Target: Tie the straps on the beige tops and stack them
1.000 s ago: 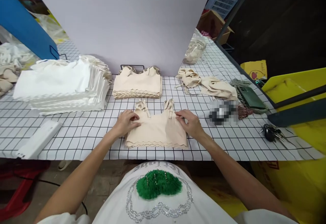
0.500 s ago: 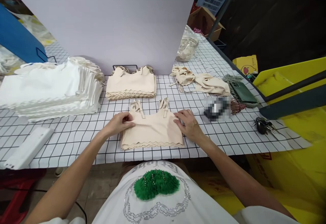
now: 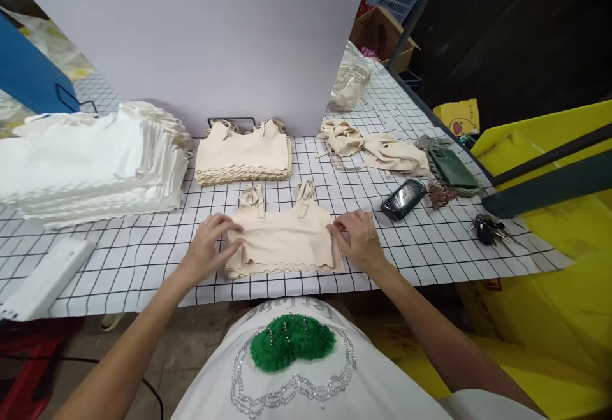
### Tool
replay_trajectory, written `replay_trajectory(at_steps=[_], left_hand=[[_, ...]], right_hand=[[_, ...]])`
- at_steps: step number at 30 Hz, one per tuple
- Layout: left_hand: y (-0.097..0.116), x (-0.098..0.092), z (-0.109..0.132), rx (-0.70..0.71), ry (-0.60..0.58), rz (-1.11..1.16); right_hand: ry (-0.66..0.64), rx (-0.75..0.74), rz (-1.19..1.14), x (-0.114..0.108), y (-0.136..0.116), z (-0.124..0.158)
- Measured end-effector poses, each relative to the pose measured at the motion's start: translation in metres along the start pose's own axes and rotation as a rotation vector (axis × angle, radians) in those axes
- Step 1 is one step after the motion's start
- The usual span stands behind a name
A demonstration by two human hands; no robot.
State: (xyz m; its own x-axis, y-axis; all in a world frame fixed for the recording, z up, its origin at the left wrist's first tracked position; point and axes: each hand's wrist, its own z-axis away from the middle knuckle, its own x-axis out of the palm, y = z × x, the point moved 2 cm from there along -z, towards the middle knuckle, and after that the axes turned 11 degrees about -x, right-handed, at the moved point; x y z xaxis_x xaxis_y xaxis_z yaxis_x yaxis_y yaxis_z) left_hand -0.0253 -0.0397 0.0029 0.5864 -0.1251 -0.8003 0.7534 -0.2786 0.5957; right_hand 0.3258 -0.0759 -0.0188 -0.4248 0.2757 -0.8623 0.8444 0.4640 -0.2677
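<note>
A beige cropped top point(image 3: 282, 241) with two straps lies flat near the front edge of the checked table point(image 3: 143, 260). My left hand point(image 3: 208, 251) grips its left side, where the fabric is lifted and folded a little. My right hand point(image 3: 358, 238) pinches its right side. Behind it sits a neat stack of the same beige tops point(image 3: 243, 155).
A tall pile of white tops point(image 3: 90, 165) lies at the left, with a white flat box point(image 3: 43, 276) in front. To the right are crumpled beige tops point(image 3: 377, 149), a dark phone point(image 3: 403, 199), a green phone point(image 3: 454, 166), keys point(image 3: 488, 229) and a yellow bin point(image 3: 549, 229).
Both hands have slid out to the top's side edges. The left edge is now lifted and turned in. The view has shifted slightly left.
</note>
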Motion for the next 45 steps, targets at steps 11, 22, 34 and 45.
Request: replay_trajectory(at_steps=[11,22,34,45], left_hand=[[0.002,0.022,0.035,0.089,0.02,-0.025],[-0.002,0.055,0.042,0.188,0.227,-0.428],[-0.034,0.075,0.051,0.075,0.421,-0.32],[-0.06,0.077,0.051,0.087,0.42,-0.132]], right_hand=[[-0.067,0.119,0.011,-0.001,0.005,0.002],[-0.405,-0.119,-0.084,-0.001,-0.022,0.015],[-0.016,0.408,0.009,0.0,0.128,-0.163],[0.348,0.398,-0.488,-0.103,0.15,-0.238]])
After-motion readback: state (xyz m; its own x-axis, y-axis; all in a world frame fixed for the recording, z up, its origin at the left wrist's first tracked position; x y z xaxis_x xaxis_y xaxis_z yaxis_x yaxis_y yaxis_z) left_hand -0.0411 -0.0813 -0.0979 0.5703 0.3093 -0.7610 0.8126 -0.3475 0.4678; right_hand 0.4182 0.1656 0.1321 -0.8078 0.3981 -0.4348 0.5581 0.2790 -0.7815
